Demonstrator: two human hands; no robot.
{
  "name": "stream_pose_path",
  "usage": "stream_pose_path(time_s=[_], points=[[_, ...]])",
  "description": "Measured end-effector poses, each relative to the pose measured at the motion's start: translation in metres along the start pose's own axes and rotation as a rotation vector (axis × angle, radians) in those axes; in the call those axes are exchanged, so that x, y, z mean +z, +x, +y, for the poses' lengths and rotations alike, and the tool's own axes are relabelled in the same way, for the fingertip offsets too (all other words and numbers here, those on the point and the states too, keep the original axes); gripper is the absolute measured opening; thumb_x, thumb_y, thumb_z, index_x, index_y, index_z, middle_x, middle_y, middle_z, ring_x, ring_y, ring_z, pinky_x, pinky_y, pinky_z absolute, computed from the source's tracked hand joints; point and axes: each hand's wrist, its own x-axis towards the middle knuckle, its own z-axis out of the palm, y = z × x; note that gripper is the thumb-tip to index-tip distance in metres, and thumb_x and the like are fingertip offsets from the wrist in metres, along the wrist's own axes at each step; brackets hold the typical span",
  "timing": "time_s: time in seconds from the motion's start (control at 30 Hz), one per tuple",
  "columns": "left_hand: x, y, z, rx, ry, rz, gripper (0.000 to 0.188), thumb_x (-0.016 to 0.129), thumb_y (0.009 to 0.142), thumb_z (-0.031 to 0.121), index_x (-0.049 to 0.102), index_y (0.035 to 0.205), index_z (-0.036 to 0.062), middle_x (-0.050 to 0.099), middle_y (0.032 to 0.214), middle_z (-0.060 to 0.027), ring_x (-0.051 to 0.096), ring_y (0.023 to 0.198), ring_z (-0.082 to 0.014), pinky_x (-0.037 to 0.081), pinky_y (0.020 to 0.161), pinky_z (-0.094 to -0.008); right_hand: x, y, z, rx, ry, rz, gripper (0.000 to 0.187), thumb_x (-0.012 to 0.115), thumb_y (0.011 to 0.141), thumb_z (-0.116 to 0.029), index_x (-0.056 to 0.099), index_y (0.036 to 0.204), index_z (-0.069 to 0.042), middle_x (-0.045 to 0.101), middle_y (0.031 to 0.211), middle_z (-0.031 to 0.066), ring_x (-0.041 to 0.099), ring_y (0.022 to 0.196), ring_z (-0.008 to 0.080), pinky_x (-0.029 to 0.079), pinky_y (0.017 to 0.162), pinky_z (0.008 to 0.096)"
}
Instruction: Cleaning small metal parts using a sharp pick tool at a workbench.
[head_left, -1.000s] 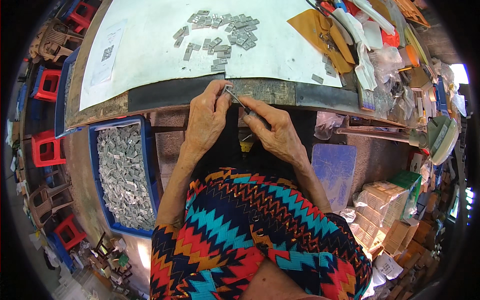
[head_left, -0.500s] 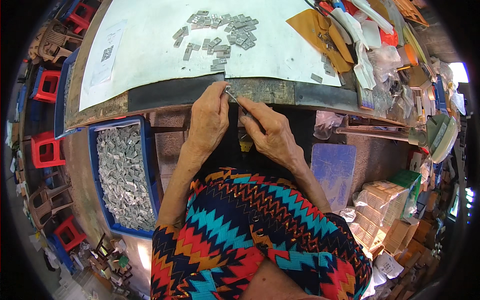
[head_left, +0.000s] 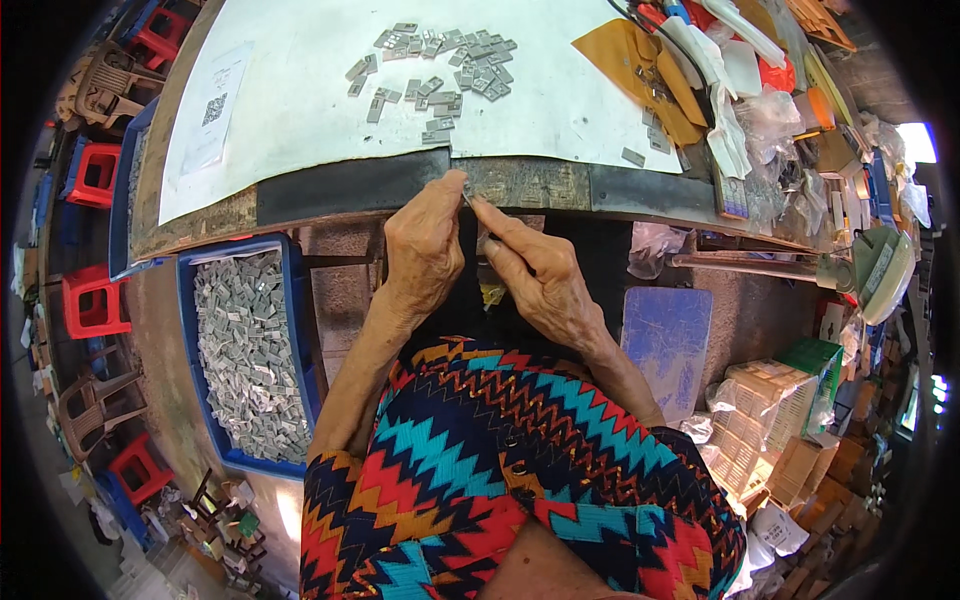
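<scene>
My left hand (head_left: pixel 425 240) is closed in a pinch at the table's front edge; what lies between its fingertips is hidden. Close to its right, my right hand (head_left: pixel 545 272) grips a thin metal tool (head_left: pixel 467 198), of which only a short part shows by the left fingertips. Beyond the hands, small flat grey metal pieces (head_left: pixel 486 65) lie in a loose heap on a white sheet (head_left: pixel 300 80) covering the table. Several of these pieces trail toward the edge, just past my left fingertips.
A blue bin (head_left: pixel 187 330) full of similar grey pieces stands lower left. On the table's right lie a brown envelope (head_left: pixel 610 45), plastic bags (head_left: pixel 770 120) and clutter. A lamp (head_left: pixel 885 275) juts out at right, near a blue board (head_left: pixel 665 345). Red stools (head_left: pixel 95 300) stand far left.
Both hands have shifted slightly; the left fingers have curled further over the tip of the tool, so less of it shows. The pieces on the sheet stay where they were.
</scene>
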Motion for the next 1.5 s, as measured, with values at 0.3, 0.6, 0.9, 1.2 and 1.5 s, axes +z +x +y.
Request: stream_pose_path(time_s=[0.3,0.6,0.9,1.2,1.5], points=[[-0.02,-0.005,-0.006,-0.227,-0.03,-0.134,0.03,0.05,0.078,-0.007,0.054,0.107,-0.0012,0.06,0.096,-0.0191,0.061,0.084,-0.0326,0.049,0.071,-0.0351,0.011,0.011,0.007,0.202,0.161,-0.104,0.036,0.05,0.087,-0.007,0.049,0.122,-0.002,0.057,0.08,0.0065,0.051,0.066,0.0091,0.045,0.062,0.0243],[-0.169,-0.104,-0.066,-0.569,0.495,-0.083,0.026,0.044,0.085,-0.002,0.053,0.109,0.0012,0.06,0.104,-0.017,0.059,0.093,-0.0303,0.046,0.078,-0.0359,0.006,0.007,0.014,0.147,0.125,-0.24,0.037,0.051,0.087,-0.009,0.048,0.123,-0.004,0.05,0.07,0.0014,0.044,0.06,0.0065,0.04,0.054,0.0224],[-0.222,-0.153,-0.073,-0.748,1.089,-0.318,0.022,0.046,0.085,0.003,0.055,0.105,0.0008,0.06,0.096,-0.0173,0.058,0.088,-0.0334,0.046,0.077,-0.0391,0.009,0.006,0.02,0.165,0.13,-0.326,0.036,0.052,0.088,-0.011,0.048,0.123,-0.003,0.046,0.065,-0.0003,0.042,0.057,0.0058,0.039,0.05,0.0229],[-0.072,0.041,-0.069,-0.3,0.357,-0.021,0.012,0.056,0.081,0.009,0.06,0.089,0.0019,0.059,0.085,-0.0134,0.057,0.079,-0.0294,0.045,0.071,-0.0364,0.002,0.004,0.015,0.238,0.11,-0.323,0.036,0.052,0.086,-0.017,0.049,0.117,0.0,0.06,0.085,0.017,0.057,0.073,0.026,0.044,0.067,0.0348],[-0.023,0.07,-0.094,-0.378,0.557,-0.159,0.018,0.061,0.076,0.02,0.06,0.079,0.0022,0.058,0.08,-0.0131,0.057,0.076,-0.0291,0.046,0.066,-0.039,0.003,0.001,0.027,0.176,0.104,-0.3,0.036,0.053,0.086,-0.015,0.05,0.119,-0.001,0.051,0.064,0.0034,0.046,0.058,0.0093,0.041,0.052,0.0259]])
